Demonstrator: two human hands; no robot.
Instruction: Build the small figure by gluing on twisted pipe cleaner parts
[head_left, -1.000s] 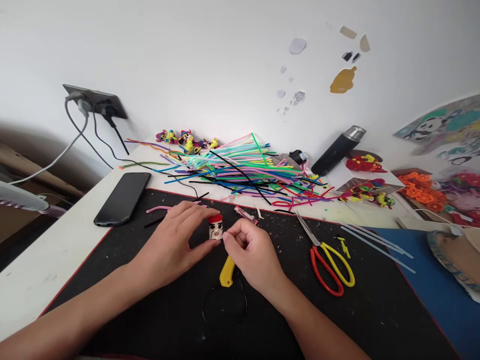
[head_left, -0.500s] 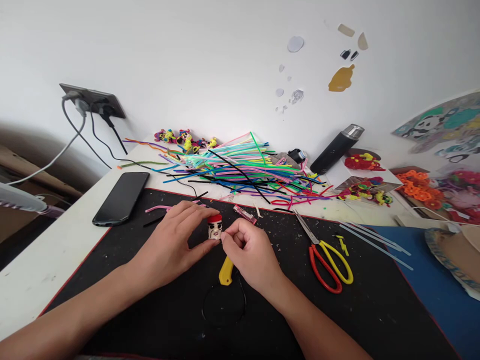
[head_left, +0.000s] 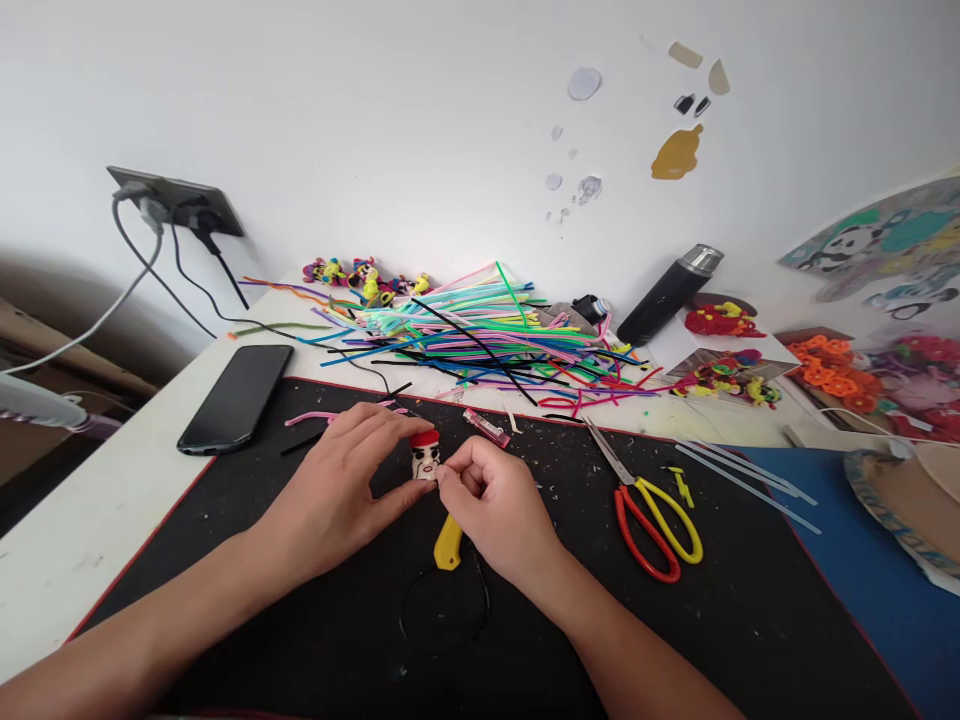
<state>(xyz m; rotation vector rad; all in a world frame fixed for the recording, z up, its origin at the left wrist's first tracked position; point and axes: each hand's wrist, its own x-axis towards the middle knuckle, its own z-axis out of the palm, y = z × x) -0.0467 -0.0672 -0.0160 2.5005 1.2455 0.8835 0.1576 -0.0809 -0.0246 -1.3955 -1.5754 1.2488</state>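
Note:
A small white doll head (head_left: 425, 460) with a red top, dark eyes and brows, and a red mouth faces up above the black mat (head_left: 337, 640). My left hand (head_left: 349, 475) is closed on it, index finger at the red top and thumb at the lower edge. My right hand (head_left: 491, 500) is pinched at the right side of the face, by a thin black line on the cheek; anything between those fingertips is too small to make out. Below the head, a yellow-handled tool (head_left: 448, 545) lies partly under my right hand, beside a thin black loop (head_left: 405, 610).
Scissors (head_left: 645, 510) with red and yellow handles lie to the right. Behind is a heap of coloured pipe cleaners (head_left: 465, 325). A phone (head_left: 236, 398) lies at left, a black flask (head_left: 667, 295) leans at back right, and pale sticks (head_left: 750, 475) lie near the mat's right edge.
The whole view has shifted slightly. Both hands keep the same grip on the doll head, with no other clear movement.

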